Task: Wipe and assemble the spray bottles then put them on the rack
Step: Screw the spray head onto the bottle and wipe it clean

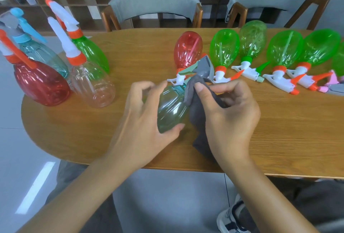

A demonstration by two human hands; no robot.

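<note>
Left hand (143,117) grips teal bottle (172,110), neck pointing away; right hand (229,115) pinches grey cloth (197,113)

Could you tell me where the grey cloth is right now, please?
In the head view, the grey cloth is centre-table, pinched by the right hand against the teal bottle held by the left hand.

Bare forearms, no sleeves — grey trousers (316,201) and a white sneaker (229,218) with dark navy panels.
</note>
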